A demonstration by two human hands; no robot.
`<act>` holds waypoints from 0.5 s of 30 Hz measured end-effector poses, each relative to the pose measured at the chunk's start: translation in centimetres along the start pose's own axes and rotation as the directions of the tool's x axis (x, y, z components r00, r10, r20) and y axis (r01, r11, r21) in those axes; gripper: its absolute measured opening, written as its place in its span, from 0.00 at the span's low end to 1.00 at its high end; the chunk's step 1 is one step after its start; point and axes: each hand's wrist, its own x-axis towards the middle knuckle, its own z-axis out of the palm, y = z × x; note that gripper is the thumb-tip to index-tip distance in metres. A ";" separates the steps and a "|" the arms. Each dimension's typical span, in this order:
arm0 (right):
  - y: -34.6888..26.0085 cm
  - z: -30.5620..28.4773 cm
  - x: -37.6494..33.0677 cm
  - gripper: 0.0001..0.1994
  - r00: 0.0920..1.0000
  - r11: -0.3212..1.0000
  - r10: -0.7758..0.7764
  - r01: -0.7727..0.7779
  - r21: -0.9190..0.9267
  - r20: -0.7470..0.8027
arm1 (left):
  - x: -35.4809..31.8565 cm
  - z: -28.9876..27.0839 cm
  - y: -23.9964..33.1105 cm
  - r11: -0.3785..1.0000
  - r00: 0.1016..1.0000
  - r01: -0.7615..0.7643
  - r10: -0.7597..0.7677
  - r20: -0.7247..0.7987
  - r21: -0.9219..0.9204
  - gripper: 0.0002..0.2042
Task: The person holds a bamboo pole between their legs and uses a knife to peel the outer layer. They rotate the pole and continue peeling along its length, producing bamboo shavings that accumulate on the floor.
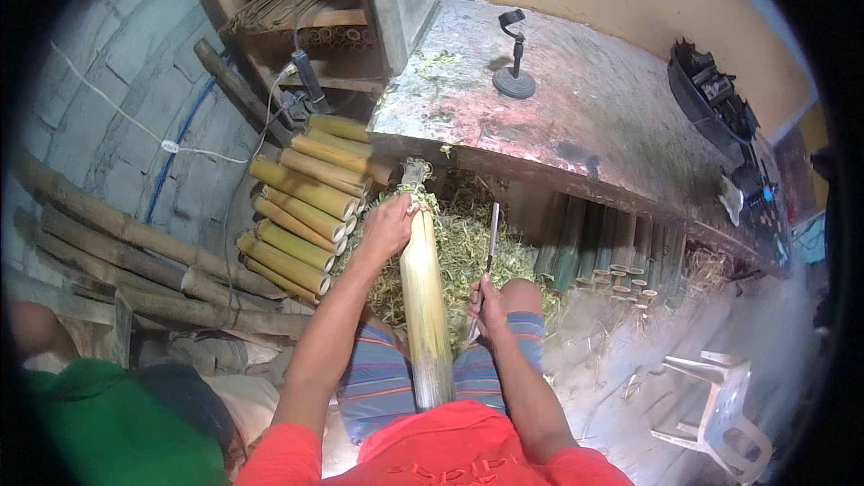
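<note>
A pale, scraped bamboo pole (419, 279) runs from between my legs away from me toward the bench edge. My left hand (389, 228) is closed on its far end, where curled shavings (417, 195) cling. To the right of the pole, my right hand (490, 308) grips a knife (492, 238) with a long, narrow blade pointing up and away. The blade stands apart from the pole. Beneath both hands lies a heap of green-yellow shavings (486, 265).
Cut bamboo lengths (310, 189) are stacked at the left, beside long poles (135, 238). Ahead stands a worn bench (576, 108) bearing a black stand (514, 81). Darker tubes (603, 247) lean under it. A white plastic chair (720, 414) is at the right; a person in green (108, 427) sits at left.
</note>
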 end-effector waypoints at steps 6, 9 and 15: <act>-0.9 -0.2 2.1 0.23 0.991 0.991 0.048 -0.032 0.130 -0.126 | 0.7 1.5 -2.9 0.813 0.985 0.110 -0.167 -0.047 -0.571 0.16; -0.2 0.2 1.9 0.23 0.998 0.991 0.036 -0.028 0.131 -0.061 | 1.2 2.1 -5.4 0.218 0.827 0.332 -0.536 0.172 -0.918 0.10; -0.3 0.8 1.5 0.23 0.998 0.990 0.039 -0.032 0.137 -0.051 | -1.7 3.0 -10.4 -0.272 0.638 0.099 -0.720 0.271 -0.957 0.16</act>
